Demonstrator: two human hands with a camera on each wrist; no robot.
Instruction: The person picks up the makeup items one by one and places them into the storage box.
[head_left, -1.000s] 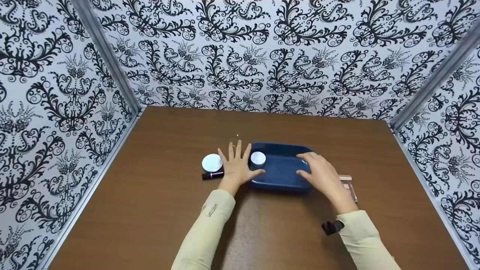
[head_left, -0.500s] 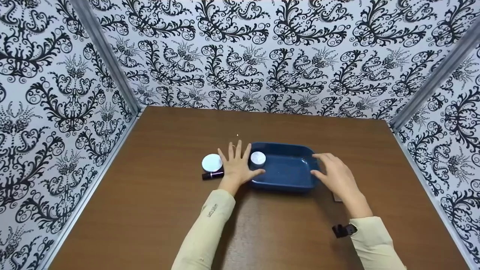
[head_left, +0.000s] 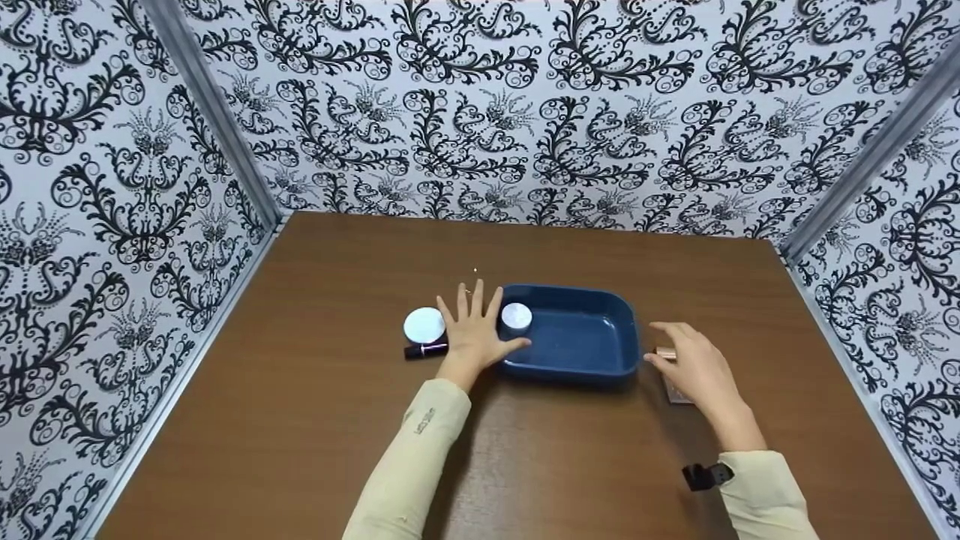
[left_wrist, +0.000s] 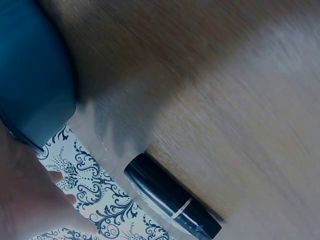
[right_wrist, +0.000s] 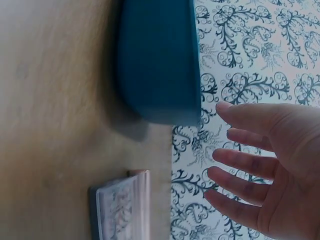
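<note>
My left hand has its fingers spread at the left end of a blue rectangular dish; whether it touches the rim I cannot tell. Inside the dish's left end stands a small jar with a white lid. Left of that hand lie a white round thing and a black cosmetic tube with a silver band. My right hand, thumb and fingers apart, hovers just right of the dish and holds nothing. Partly hidden beneath it are a flat clear-lidded makeup palette and a rose-gold tube.
All of this is on a brown wooden table. Patterned panels close it in at the back and both sides, with grey posts at the corners.
My right hand has moved right and toward me, from over the dish's right end to beside it. The dish's right rim is now uncovered. The left hand has stayed put.
</note>
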